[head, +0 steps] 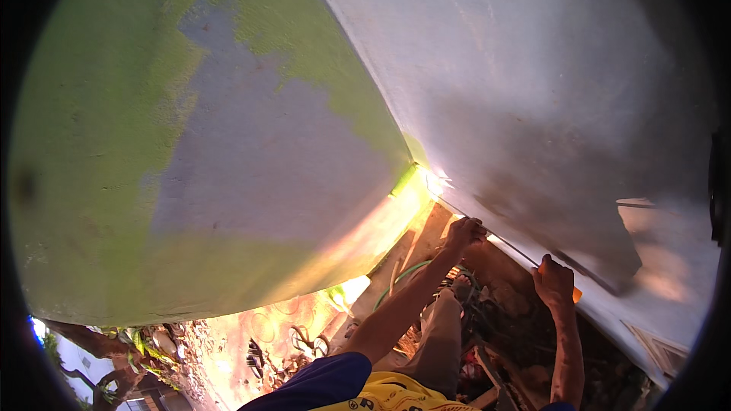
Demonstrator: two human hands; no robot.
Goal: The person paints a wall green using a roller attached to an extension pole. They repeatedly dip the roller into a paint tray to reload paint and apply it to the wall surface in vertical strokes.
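Note:
A paint roller (404, 181) with green paint on its sleeve rests against the wall near the inner corner. Its thin rod (511, 245) runs down and right to an orange handle end (577, 295). My left hand (465, 232) grips the rod partway along. Further back, my right hand (554, 281) is closed around the handle end. The left wall (74, 142) is coated in uneven green, and a large bare grey-lilac patch (268, 154) shows in its middle. On the right stands a pale wall (502, 40) in partial shadow.
Below lie a green hose (400, 281), wooden boards (495, 374) and scattered debris around my legs. A dark sandal (255, 358) lies on the sunlit ground. A green-stained container (342, 295) stands by the wall's base. Strong glare covers the corner.

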